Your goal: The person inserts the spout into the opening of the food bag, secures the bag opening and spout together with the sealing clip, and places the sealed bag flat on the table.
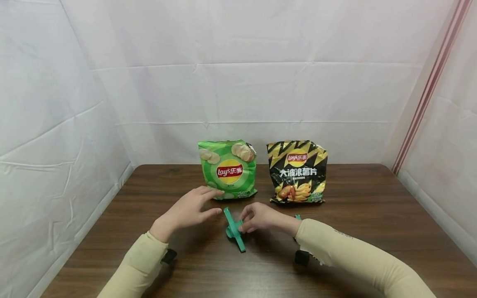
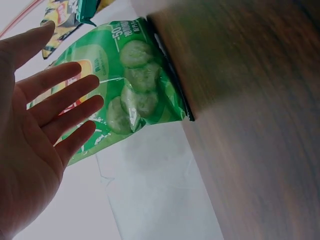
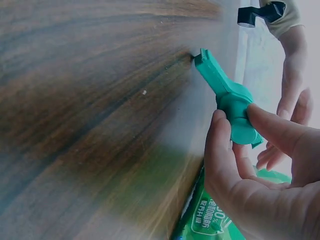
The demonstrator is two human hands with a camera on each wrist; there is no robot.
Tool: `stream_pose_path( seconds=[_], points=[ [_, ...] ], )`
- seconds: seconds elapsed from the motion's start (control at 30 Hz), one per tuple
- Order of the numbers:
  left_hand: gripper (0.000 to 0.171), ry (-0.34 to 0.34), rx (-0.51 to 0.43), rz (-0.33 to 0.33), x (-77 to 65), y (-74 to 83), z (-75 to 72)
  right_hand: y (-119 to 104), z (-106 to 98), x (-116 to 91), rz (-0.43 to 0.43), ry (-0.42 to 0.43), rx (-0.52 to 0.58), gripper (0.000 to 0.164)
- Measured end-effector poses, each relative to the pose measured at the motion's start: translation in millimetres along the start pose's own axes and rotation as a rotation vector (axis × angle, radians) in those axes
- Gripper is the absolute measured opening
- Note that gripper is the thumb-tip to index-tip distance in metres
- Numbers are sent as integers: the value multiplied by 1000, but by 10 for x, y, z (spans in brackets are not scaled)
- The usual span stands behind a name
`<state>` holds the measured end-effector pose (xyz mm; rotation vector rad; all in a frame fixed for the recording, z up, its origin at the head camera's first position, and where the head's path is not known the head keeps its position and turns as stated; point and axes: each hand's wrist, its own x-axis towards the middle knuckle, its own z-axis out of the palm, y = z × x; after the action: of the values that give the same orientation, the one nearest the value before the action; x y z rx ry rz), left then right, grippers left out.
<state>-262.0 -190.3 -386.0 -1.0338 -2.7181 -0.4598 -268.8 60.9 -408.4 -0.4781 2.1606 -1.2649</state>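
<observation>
My right hand (image 1: 263, 217) pinches a green bag clip (image 1: 233, 228) between thumb and fingers; the clip has a long bar and a round cap-like part in its middle. In the right wrist view, the thumb and fingertips press on that round part (image 3: 239, 120). My left hand (image 1: 188, 208) holds nothing, its fingers extended just in front of a green Lay's chip bag (image 1: 242, 184). Whether those fingers touch the bag, I cannot tell. The bag stands upright, with a crumpled top right corner. A second green piece (image 1: 297, 217) is mostly hidden behind my right wrist.
A black and yellow Lay's chip bag (image 1: 298, 174) stands upright to the right of the green one. Both are on a dark brown wooden table (image 1: 357, 194). White cloth (image 1: 253, 95) hangs behind the table and along its sides.
</observation>
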Motion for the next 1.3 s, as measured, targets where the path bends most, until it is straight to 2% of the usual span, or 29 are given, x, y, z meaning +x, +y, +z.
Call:
stream_pose_path(
  seconds=[0.33, 0.53, 0.8, 0.97, 1.3],
  points=[
    [48, 4, -105, -35, 15, 7, -41, -89, -28, -48, -30, 10, 83, 25],
    [47, 21, -163, -14, 16, -16, -42, -142, -50, -59, -41, 28, 94, 23],
    [46, 67, -278, 11, 8, -19, -58, -202, -107, -98, -73, 77, 56, 23],
    [47, 70, -350, 27, 18, 8, -58, -229, -164, -124, -91, 111, 22, 22],
    [42, 119, -356, 51, 70, 58, -53, -242, -296, -171, -129, 216, -90, 25]
  ],
)
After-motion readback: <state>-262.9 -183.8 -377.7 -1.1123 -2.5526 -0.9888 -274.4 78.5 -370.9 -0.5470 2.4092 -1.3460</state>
